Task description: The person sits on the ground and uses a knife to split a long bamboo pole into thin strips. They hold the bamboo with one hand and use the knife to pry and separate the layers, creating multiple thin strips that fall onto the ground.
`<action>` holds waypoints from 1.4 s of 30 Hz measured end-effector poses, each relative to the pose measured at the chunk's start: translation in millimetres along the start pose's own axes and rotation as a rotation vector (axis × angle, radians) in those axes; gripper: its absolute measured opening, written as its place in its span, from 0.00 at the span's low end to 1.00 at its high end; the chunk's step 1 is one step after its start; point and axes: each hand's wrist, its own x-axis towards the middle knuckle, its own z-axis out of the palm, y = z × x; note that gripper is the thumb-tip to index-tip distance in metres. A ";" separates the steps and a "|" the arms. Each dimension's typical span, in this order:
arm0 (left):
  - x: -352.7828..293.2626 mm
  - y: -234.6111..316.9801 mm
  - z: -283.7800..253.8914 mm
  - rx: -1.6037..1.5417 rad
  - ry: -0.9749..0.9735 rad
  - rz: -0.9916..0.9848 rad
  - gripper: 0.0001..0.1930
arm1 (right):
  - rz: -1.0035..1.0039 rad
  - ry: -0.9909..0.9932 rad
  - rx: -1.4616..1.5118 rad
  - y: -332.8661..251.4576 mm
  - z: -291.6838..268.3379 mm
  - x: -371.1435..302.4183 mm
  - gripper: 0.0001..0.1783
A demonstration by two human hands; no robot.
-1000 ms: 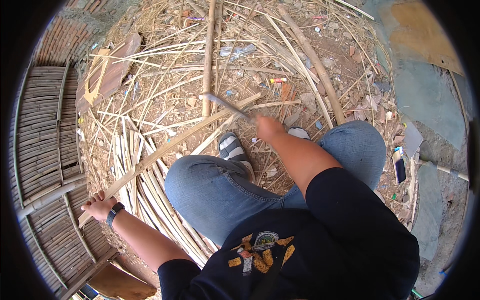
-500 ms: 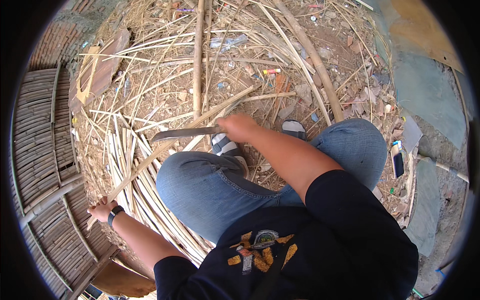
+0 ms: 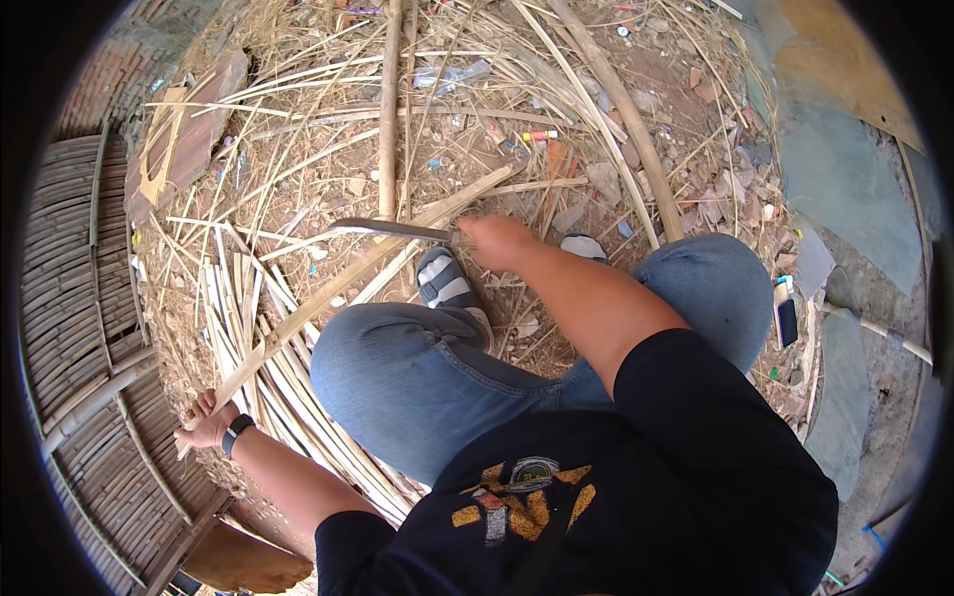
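Note:
My right hand (image 3: 497, 241), in front of my knees, is closed round the handle of a machete (image 3: 383, 227). Its dark blade points left and lies across a long pale bamboo strip (image 3: 316, 305); whether the edge touches the strip I cannot tell. At the lower left, my left hand (image 3: 207, 421) grips the near end of that strip, a dark band on its wrist. The strip slants up and right, past my sandalled foot (image 3: 445, 280), to the littered ground. Beside my left knee lies a bundle of split bamboo strips (image 3: 298, 402).
A bamboo pole (image 3: 389, 109) lies ahead, and a second pole (image 3: 626, 109) slants to its right. Straw and scraps litter the ground (image 3: 338, 189). A woven bamboo panel (image 3: 79, 258) stands at left; a phone (image 3: 786, 320) lies by my right knee.
My right hand and the machete have moved slightly up and to the right, the blade tip swinging upward. My left hand still holds the strip, having shifted very little.

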 end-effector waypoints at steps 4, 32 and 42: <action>-19.9 20.6 29.3 -0.077 -0.157 -0.019 0.28 | 0.251 0.099 0.121 34.2 14.7 -5.4 0.24; -198.4 66.8 225.7 -0.109 -0.349 0.195 0.20 | -0.016 0.028 -0.065 -124.8 -132.8 -68.1 0.26; -299.3 75.1 321.8 -0.170 -0.702 0.233 0.16 | -0.031 0.339 0.279 -89.8 -119.2 -129.2 0.31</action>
